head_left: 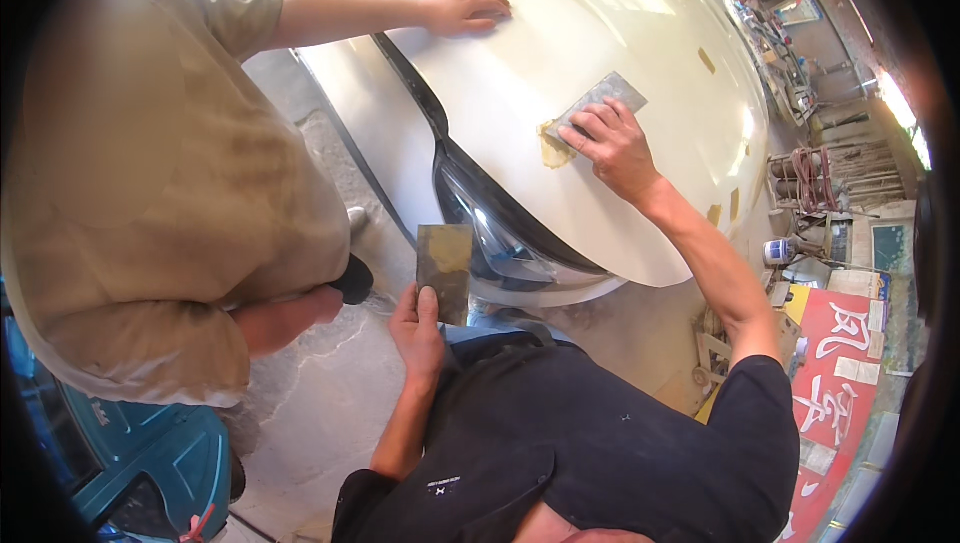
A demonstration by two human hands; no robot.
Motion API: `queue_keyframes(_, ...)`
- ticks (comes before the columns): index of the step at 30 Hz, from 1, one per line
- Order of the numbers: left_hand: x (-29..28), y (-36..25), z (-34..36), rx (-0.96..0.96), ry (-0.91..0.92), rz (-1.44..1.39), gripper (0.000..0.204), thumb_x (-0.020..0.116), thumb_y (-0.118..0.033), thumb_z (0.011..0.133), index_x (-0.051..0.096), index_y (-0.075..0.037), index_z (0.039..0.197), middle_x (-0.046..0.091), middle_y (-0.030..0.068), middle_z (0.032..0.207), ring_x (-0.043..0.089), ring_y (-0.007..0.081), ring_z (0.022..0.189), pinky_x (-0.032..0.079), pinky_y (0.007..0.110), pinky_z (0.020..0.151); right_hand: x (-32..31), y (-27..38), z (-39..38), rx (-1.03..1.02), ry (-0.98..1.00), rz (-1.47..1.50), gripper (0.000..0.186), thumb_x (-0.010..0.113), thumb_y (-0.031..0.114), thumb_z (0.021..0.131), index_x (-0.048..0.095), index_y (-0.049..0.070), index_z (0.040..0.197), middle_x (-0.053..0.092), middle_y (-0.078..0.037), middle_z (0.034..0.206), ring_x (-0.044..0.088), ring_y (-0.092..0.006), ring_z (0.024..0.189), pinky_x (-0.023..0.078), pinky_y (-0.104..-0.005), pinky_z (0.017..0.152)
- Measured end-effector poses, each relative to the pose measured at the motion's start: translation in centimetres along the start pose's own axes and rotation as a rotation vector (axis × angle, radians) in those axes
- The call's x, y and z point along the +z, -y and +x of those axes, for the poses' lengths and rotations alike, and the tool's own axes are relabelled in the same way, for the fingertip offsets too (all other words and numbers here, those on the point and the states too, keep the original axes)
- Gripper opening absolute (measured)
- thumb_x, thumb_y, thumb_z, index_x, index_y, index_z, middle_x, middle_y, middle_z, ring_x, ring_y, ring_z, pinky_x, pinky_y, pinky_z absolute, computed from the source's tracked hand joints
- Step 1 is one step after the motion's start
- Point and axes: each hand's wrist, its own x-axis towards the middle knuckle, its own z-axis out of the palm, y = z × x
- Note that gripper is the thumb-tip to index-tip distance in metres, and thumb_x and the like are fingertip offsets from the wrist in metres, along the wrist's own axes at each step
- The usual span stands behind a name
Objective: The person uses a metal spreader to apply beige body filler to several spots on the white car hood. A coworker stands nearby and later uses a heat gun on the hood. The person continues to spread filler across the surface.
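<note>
Putty [452,250] partly coats a plate [452,303] just short of the headlight [505,255], pinched by the left hand [420,333]. Beyond the headlight, the right hand [622,153] pinches a scraper [618,91], long axis slanting away; at its headlight-side end lies the hood's [560,43] patch [556,153], nearer that hand.

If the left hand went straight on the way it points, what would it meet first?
Probably the headlight, just ahead of the plate that the left hand holds. Height is hard to judge here, so the plate might pass over it.
</note>
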Motion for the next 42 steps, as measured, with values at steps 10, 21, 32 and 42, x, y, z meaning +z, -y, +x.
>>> queue_keyframes(10,0.0,-0.4,0.5,-0.001,-0.028,0.007,0.032,0.060,-0.016,0.108,0.065,0.009,0.129,0.071,0.0046,0.115,0.061,0.0079,0.102,0.049,0.024,0.089,-0.3,1.0,-2.3,0.044,0.015,0.047,0.035,0.065,0.002,0.081,0.075,0.013,0.112,0.065,-0.003,0.110,0.062,-0.0239,0.111,0.047,-0.0498,0.107)
queue_keyframes(21,0.1,-1.2,1.1,-0.006,0.002,-0.016,0.030,0.060,-0.015,0.108,0.066,0.007,0.128,0.070,0.0027,0.115,0.060,0.0072,0.102,0.048,0.023,0.091,1.1,3.7,-2.5,0.115,0.069,0.037,0.032,0.063,0.006,0.086,0.075,0.011,0.115,0.066,-0.004,0.113,0.062,-0.0258,0.113,0.047,-0.0500,0.109)
queue_keyframes(32,-0.7,-1.6,1.7,0.030,0.070,0.006,0.035,0.060,-0.016,0.109,0.064,0.008,0.133,0.071,0.0050,0.118,0.062,0.0088,0.106,0.048,0.024,0.095,1.2,1.1,-0.4,0.147,-0.045,0.204,0.041,0.062,-0.007,0.078,0.077,0.013,0.110,0.068,-0.005,0.105,0.065,-0.0289,0.105,0.051,-0.0480,0.101)
queue_keyframes(42,-0.7,-1.6,2.5,0.014,0.160,0.019,0.034,0.060,-0.015,0.109,0.064,0.007,0.134,0.071,0.0048,0.119,0.061,0.0097,0.107,0.048,0.025,0.095,-0.4,3.6,-0.3,0.259,0.005,0.019,0.043,0.062,0.001,0.079,0.075,0.013,0.118,0.064,-0.008,0.113,0.061,-0.0292,0.110,0.048,-0.0439,0.095)
